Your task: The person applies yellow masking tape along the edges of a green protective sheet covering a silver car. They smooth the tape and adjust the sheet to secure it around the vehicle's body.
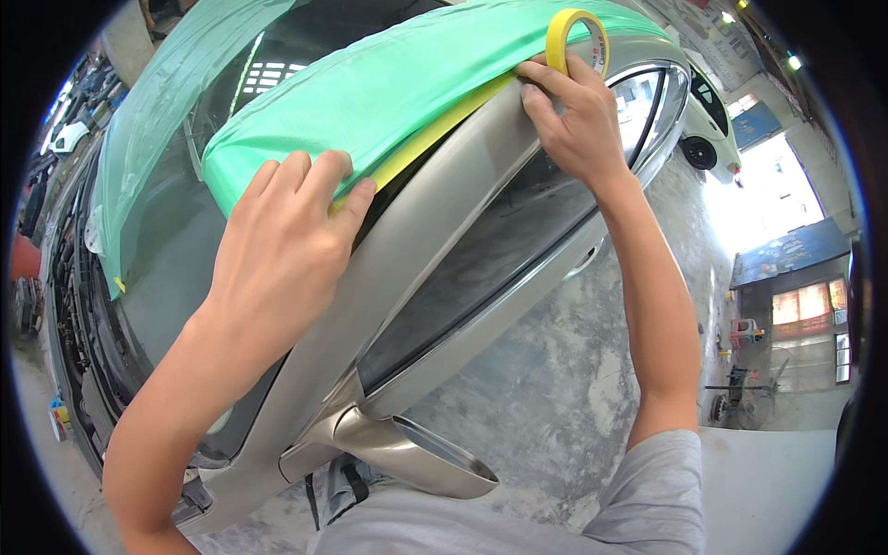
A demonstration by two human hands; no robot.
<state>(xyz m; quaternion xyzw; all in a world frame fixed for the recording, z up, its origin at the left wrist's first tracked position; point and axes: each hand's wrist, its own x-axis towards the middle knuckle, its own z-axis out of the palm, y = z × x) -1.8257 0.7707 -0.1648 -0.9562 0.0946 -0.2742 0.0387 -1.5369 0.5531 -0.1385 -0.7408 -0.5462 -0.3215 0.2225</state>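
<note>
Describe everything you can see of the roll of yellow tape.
The roll of yellow tape is a ring with a smooth, bright yellow outer face and side and a pale inner core bearing reddish print. It stands on edge near the top of the picture, its opening turned partly toward the camera, with the green sheet behind it. Its lower edge meets the fingers of the right hand; the exact grip is hidden, as is any join to the yellow strip along the sheet's edge.

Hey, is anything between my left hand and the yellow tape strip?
Nothing visible: the left hand has its thumb at the near end of the yellow tape strip. The green film runs along the strip's upper-left side.
</note>
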